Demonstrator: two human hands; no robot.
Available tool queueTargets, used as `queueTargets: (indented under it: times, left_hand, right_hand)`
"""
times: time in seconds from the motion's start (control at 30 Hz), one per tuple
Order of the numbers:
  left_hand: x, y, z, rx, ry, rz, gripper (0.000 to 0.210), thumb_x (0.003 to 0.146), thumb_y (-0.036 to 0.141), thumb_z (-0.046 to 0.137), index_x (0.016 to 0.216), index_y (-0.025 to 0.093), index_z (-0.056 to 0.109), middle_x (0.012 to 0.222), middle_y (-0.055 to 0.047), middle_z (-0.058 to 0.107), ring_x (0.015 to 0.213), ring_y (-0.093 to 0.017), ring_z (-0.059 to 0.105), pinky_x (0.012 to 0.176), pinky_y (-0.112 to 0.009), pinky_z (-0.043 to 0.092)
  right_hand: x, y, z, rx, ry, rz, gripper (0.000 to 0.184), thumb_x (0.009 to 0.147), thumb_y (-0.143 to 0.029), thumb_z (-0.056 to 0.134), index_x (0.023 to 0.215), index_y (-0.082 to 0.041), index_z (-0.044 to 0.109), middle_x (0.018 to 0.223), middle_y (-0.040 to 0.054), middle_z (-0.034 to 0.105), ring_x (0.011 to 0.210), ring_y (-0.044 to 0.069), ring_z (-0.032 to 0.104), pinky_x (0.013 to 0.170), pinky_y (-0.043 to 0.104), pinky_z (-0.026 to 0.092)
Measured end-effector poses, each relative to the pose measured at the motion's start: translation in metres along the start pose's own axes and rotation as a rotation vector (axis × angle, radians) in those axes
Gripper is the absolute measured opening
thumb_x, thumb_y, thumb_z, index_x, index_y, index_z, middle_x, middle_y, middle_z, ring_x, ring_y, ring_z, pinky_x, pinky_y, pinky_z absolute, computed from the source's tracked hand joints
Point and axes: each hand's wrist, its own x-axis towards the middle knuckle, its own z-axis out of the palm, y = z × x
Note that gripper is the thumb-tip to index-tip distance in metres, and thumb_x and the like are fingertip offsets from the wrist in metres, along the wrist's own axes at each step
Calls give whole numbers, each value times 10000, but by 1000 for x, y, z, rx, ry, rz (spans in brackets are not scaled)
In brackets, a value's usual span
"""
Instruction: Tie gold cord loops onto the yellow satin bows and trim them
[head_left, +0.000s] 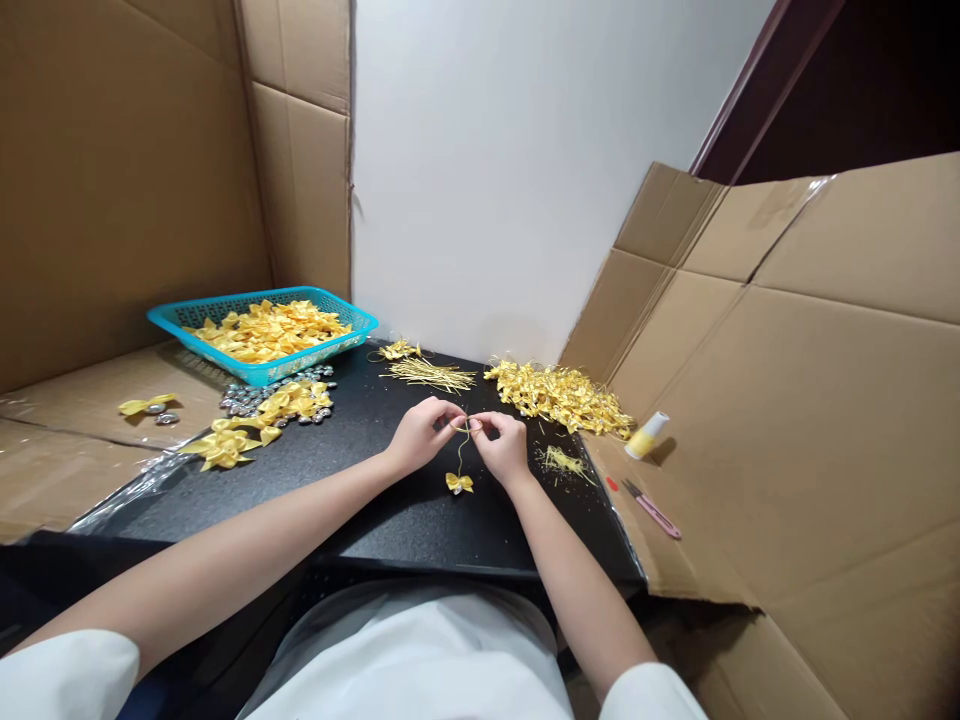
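Note:
My left hand (pixel 429 432) and my right hand (pixel 499 444) meet over the middle of the black table, fingertips pinched close together. Between them they grip a thin gold cord (pixel 462 452), which forms a small loop at the fingers. From it a yellow ribbon bow (pixel 459 483) with a shiny silver bead at its centre hangs just below the hands. Behind my hands lies a spread of cut gold cords (pixel 429 375). Finished-looking bows with cords form a pile (pixel 559 395) to the right of them.
At the back left stands a turquoise basket (pixel 262 374) full of yellow bows. Silver beads (pixel 247 398) and loose bows (pixel 223 443) lie before it. On the right are cord scraps (pixel 564 461), a white-and-yellow bottle (pixel 646 436) and pink thread snips (pixel 654 510). Cardboard walls (pixel 840 400) flank the table.

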Motion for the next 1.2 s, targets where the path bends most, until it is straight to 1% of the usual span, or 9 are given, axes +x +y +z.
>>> queueTargets:
  times: [0.37, 0.63, 0.7, 0.73, 0.87, 0.93, 1.0, 1.1, 1.2]
  left_hand:
    - [0, 2, -1, -11, 6, -43, 163, 870, 298, 548, 831, 184, 657, 679, -5, 600, 638, -130, 522, 607, -239, 415]
    - [1, 5, -1, -6, -51, -55, 195, 863, 312, 527, 828, 183, 669, 691, -20, 621, 656, -143, 538, 621, -246, 412]
    - [4, 7, -6, 17, -138, -96, 204, 834, 337, 549, 814, 178, 675, 690, -21, 636, 648, -148, 542, 612, -248, 402]
    - [6, 7, -10, 29, -218, -137, 219, 812, 365, 569, 789, 176, 677, 682, -19, 643, 636, -151, 544, 596, -248, 393]
    - [10, 10, -25, 5, -667, -358, 349, 711, 523, 630, 645, 185, 682, 589, -1, 635, 544, -146, 530, 490, -234, 329]
    - [8, 12, -26, -28, -787, -384, 333, 658, 524, 673, 633, 193, 701, 576, 2, 641, 530, -141, 530, 471, -227, 309]
    - [5, 16, -23, -39, -824, -373, 267, 622, 469, 706, 611, 202, 709, 564, 5, 647, 510, -133, 526, 458, -222, 293]
    - [2, 21, -16, -58, -818, -355, 197, 609, 398, 710, 561, 208, 702, 522, 13, 636, 472, -118, 506, 444, -217, 278]
    - [1, 18, -13, -107, -819, -340, 191, 615, 387, 705, 563, 203, 708, 515, 13, 637, 477, -115, 509, 449, -212, 287]
  right_hand:
    - [0, -2, -2, -39, -5, 7, 176, 803, -309, 594, 818, -210, 740, 628, 17, 694, 572, 155, 600, 690, 299, 469]
    - [1, -5, -2, 9, -16, 49, 197, 791, -301, 568, 673, -211, 697, 567, 0, 651, 541, 146, 572, 642, 275, 457]
    - [2, -5, -3, 65, -22, 80, 187, 768, -295, 570, 654, -204, 687, 552, -3, 637, 519, 140, 558, 589, 258, 448]
    - [2, -5, -4, 90, -26, 102, 182, 757, -290, 569, 646, -200, 682, 549, -3, 632, 511, 139, 553, 564, 252, 440]
    - [4, 0, -8, 154, -50, 207, 173, 730, -283, 565, 632, -185, 670, 550, 6, 639, 518, 146, 563, 536, 248, 439]
    - [5, 4, -9, 183, -69, 260, 172, 719, -289, 571, 635, -177, 670, 554, 13, 649, 520, 151, 579, 536, 251, 449]
    - [5, 7, -8, 215, -79, 307, 165, 707, -289, 581, 640, -170, 673, 562, 19, 659, 522, 155, 600, 539, 253, 461]
    - [5, 11, -5, 239, -103, 353, 137, 688, -265, 592, 637, -169, 675, 566, 18, 671, 537, 160, 627, 547, 251, 475]
    - [6, 11, -5, 233, -147, 384, 107, 671, -233, 603, 624, -169, 674, 554, 15, 677, 530, 162, 635, 546, 251, 479]
